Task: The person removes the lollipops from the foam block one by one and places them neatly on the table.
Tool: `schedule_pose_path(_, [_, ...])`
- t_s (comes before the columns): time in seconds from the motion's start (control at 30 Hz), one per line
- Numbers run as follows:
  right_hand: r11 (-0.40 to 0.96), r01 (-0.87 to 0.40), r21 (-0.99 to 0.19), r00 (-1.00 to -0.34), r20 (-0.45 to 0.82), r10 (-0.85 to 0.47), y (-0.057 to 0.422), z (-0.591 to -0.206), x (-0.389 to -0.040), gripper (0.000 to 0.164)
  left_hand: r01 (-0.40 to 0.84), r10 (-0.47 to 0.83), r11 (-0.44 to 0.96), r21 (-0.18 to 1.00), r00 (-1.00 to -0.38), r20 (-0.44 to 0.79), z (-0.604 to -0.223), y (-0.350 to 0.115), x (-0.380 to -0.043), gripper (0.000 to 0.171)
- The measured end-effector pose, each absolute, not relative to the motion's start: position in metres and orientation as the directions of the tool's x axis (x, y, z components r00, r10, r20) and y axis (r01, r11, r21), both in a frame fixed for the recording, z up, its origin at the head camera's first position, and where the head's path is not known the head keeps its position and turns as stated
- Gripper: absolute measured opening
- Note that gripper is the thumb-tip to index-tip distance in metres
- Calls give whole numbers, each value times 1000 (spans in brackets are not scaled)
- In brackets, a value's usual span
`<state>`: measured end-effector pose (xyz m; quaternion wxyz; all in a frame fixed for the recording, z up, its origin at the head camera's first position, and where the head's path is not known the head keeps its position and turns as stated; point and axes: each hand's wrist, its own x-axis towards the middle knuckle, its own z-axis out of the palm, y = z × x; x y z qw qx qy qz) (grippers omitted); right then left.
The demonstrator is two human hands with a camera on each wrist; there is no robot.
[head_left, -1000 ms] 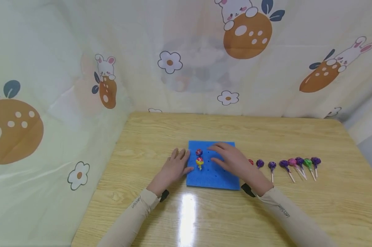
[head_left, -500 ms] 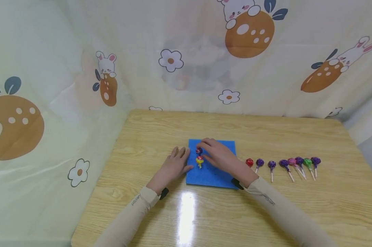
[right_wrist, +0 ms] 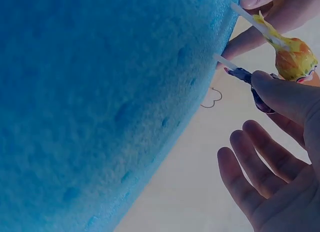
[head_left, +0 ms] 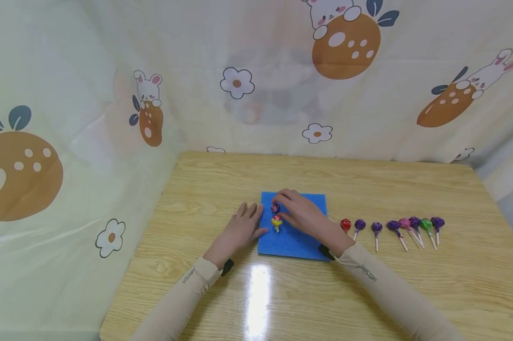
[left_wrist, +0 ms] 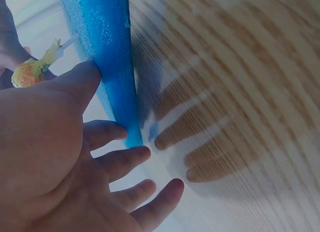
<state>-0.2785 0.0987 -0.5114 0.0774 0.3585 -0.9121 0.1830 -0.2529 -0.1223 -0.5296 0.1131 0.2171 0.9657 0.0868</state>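
Note:
A blue foam block point(head_left: 278, 248) with small holes in its top lies on the wooden table. Two wrapped lollipops stand upright in it near its left side, stick down. My right hand point(head_left: 305, 220) pinches the dark purple lollipop point(right_wrist: 244, 75), the farther one, between thumb and a finger; its other fingers are spread. Just nearer stands the yellow lollipop point(head_left: 277, 221), untouched by that hand as far as I see. At the block's left edge rests my left hand point(head_left: 238, 233), fingers extended and thumb against the foam point(left_wrist: 102, 36).
Several loose lollipops lie in a row on the table point(head_left: 473, 274) right of the block, among them a red one point(head_left: 345, 224), a pink one point(head_left: 404, 222) and a green one point(head_left: 426, 224). Patterned curtains point(head_left: 265, 94) hang behind and at the left.
My right hand has moved left across the block to the dark purple lollipop and now pinches it. My left hand has stayed at the block's edge.

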Motion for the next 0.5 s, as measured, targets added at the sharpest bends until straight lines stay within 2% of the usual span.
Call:
schedule_pose_path(0.37, [660, -697, -280, -715, 340, -611, 99, -512, -277, 33, 406, 442, 889, 211, -882, -165, -536, -123, -255, 71])
schedule_pose_path(0.5, [662, -677, -321, -735, 338, -588, 100, -507, -277, 32, 405, 441, 889, 211, -882, -164, -536, -123, -254, 71])
